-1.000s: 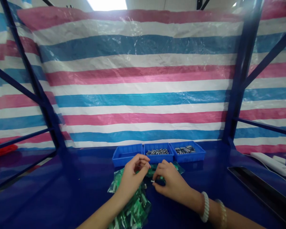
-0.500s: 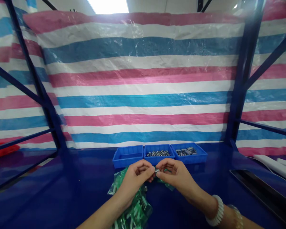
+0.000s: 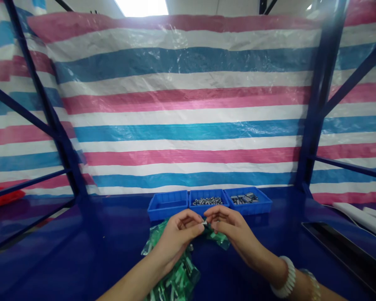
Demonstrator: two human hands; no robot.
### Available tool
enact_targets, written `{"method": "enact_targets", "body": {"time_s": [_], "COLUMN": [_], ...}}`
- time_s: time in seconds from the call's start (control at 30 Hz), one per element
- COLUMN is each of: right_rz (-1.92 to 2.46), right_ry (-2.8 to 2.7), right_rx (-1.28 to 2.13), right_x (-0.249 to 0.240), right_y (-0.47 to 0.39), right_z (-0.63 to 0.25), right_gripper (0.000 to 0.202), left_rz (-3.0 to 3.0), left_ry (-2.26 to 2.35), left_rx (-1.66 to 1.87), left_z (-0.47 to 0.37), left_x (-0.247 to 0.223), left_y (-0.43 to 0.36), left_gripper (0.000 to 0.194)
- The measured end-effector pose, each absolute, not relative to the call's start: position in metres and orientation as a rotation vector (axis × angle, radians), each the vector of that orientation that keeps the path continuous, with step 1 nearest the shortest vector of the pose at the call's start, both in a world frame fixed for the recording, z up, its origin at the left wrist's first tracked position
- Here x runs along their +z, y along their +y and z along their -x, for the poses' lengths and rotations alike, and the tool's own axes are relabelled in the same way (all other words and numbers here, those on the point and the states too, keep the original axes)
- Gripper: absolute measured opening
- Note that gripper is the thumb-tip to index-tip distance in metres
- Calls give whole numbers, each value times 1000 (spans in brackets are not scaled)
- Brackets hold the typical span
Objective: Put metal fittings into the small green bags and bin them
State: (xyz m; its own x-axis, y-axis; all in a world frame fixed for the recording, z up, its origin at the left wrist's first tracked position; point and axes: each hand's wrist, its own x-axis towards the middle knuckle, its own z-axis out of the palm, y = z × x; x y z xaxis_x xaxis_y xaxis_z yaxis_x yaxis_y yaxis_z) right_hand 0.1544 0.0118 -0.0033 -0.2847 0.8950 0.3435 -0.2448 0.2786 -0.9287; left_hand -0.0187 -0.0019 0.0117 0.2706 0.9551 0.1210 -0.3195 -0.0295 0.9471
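Note:
My left hand [image 3: 181, 234] pinches a small metal piece [image 3: 204, 223] between thumb and fingertips, just in front of the blue bins. My right hand [image 3: 233, 228] is close beside it, fingers curled near the other end of the piece; whether they hold anything is hidden. Under and below my left hand lie green plastic bags [image 3: 178, 278] with pale parts inside. Another green bag [image 3: 219, 239] lies partly under my right hand. Behind the hands, the middle bin [image 3: 194, 207] holds small metal pieces and the right bin [image 3: 263, 207] holds longer metal pieces.
The left blue bin [image 3: 167, 212] shows its bare bottom. A long black flat object [image 3: 341, 255] lies at the right of the blue table [image 3: 119, 251], near a white power strip [image 3: 360, 218]. Blue metal posts [image 3: 313, 125] stand on both sides, with striped sheeting behind.
My right hand's thumb and fingertips have shifted slightly off the metal piece. More of the green bag beneath my right hand shows. My left hand has barely moved.

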Motion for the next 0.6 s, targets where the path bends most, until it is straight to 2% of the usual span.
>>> {"method": "enact_targets", "body": {"time_s": [0.23, 0.6], "right_rz": [653, 555], "right_ry": [-1360, -1526], "right_rx": [1306, 1176], "right_x": [-2, 5], "right_y": [11, -2], "right_z": [-155, -150], "right_gripper": [18, 18], "left_rz": [-1146, -688], "left_ry": [636, 548], "left_rx": [1171, 1045], "left_z": [18, 13], "left_x": [15, 6], "left_y": [-5, -4], "left_gripper": [20, 22]}}
